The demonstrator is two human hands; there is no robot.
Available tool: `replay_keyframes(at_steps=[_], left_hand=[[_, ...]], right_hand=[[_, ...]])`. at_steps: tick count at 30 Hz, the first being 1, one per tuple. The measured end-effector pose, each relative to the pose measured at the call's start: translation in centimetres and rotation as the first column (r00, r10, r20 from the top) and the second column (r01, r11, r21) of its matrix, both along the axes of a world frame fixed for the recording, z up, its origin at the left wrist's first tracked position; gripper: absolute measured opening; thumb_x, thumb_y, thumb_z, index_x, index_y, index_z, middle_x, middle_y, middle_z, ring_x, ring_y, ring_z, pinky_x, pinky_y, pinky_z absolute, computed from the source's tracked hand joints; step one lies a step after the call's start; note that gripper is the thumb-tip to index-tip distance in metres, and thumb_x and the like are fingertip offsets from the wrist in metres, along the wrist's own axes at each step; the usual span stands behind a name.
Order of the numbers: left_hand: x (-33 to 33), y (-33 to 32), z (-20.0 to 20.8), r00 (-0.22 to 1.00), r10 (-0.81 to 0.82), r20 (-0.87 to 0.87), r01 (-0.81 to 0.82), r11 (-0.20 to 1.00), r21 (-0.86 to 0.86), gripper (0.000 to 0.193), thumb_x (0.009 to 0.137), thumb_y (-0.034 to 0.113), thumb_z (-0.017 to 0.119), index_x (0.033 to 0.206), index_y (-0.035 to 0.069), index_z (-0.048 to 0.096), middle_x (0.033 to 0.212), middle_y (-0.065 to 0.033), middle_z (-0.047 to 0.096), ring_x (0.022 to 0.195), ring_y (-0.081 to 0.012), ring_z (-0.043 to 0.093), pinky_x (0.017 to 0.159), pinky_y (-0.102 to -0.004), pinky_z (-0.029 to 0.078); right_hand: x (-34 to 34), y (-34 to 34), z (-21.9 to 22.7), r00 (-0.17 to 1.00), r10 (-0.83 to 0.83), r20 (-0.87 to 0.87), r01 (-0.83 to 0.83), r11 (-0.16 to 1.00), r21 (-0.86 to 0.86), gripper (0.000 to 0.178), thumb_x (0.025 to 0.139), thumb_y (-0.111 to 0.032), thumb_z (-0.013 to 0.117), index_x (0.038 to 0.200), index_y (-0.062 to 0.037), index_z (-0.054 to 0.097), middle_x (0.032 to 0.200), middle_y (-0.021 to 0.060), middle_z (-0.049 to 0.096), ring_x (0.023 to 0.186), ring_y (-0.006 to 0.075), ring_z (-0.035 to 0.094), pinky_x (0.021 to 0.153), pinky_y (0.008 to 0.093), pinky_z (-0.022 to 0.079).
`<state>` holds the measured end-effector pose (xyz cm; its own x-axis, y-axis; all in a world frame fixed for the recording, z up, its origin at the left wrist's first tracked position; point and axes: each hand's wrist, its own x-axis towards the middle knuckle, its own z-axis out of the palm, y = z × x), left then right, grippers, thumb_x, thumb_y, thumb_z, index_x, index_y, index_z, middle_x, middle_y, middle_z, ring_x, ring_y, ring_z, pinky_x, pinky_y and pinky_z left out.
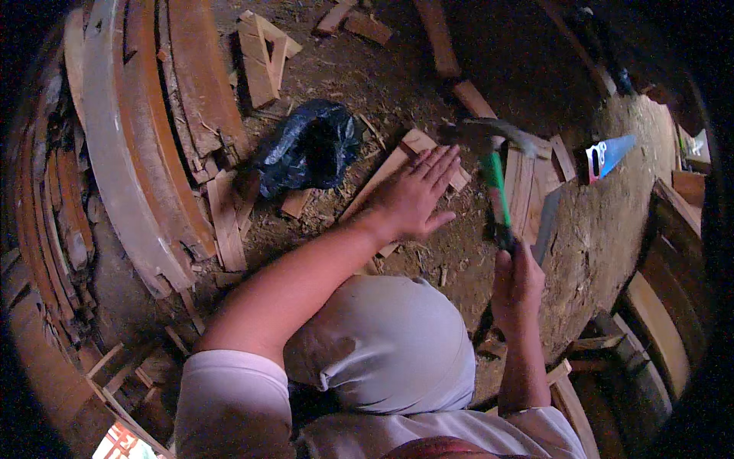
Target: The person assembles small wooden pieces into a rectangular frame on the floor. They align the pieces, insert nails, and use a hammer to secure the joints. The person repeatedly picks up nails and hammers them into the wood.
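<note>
L hand [413, 197] lies flat, fingers spread, palm down on a light wood strip [386, 177] that runs diagonally over the dirt floor [382, 84]; not gripping, just pressing it, nothing clasped. R hand [517, 284] is clenched round the dark grip of a hammer [493, 164] w/ a green handle, held upright, steel head raised above & just right of the L fingertips, blurred so head shape is hard to read. Strip sits centre frame, its far end near a small board [531, 180] w/ slats, which lies right behind the hammer. A flat grey piece [547, 226], maybe metal, leans beside the R hand; can't tell what it is. Crumpled black plastic bag [310, 149] lies just left of the strip, touching scrap offcuts. Further left, a big stack of long curved planks [145, 145] fills that side. A saw [609, 156] w/ blue blade rests well apart on the right, on a sawdust-covered patch. More planks [657, 306] stacked at right edge. Small wood frame piece [260, 57] up top, scraps around it. Person's knee in pale grey trousers [382, 344] sits btw the two forearms, low in frame.
</note>
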<state>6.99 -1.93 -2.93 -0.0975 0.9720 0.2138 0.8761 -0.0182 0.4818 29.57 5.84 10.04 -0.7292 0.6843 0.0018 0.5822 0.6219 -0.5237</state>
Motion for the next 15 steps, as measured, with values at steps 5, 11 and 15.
replay_keyframes(at_steps=[5,11,15], left_hand=[[0.0,0.1,-0.7,0.999,-0.025,0.037,0.025,1.0,-0.017,0.089,0.096,0.054,0.056,0.154,-0.009,0.03,0.165,-0.0273,0.023,0.154,-0.0426,0.019,0.127,-0.0497,0.017],[-0.1,-0.1,-0.7,0.998,-0.026,0.054,0.029,0.998,-0.056,0.091,0.094,0.055,0.058,0.155,-0.008,0.032,0.165,-0.0275,0.023,0.155,-0.0431,0.017,0.127,-0.0514,0.017],[-0.1,0.1,-0.2,0.999,-0.027,-0.025,0.026,0.999,-0.032,0.092,0.094,0.058,0.057,0.154,-0.008,0.033,0.165,-0.0278,0.024,0.154,-0.0432,0.019,0.127,-0.0508,0.016]], right_hand=[[-2.4,0.8,-2.1,0.983,0.076,0.169,-0.098,0.987,0.125,0.03,0.097,-0.006,0.061,0.127,-0.0031,0.058,0.094,0.0236,0.068,0.076,0.0427,0.067,0.064,0.0456,0.054],[-2.9,0.0,-3.3,0.992,0.128,0.026,-0.13,0.969,0.212,0.035,0.095,-0.004,0.061,0.13,-0.0041,0.057,0.097,0.023,0.068,0.076,0.0424,0.068,0.064,0.0459,0.055],[-3.1,-0.3,-2.1,0.994,0.058,0.097,-0.074,0.982,0.172,0.038,0.094,-0.002,0.061,0.133,-0.0041,0.056,0.102,0.0233,0.068,0.081,0.0416,0.07,0.067,0.0453,0.056]])
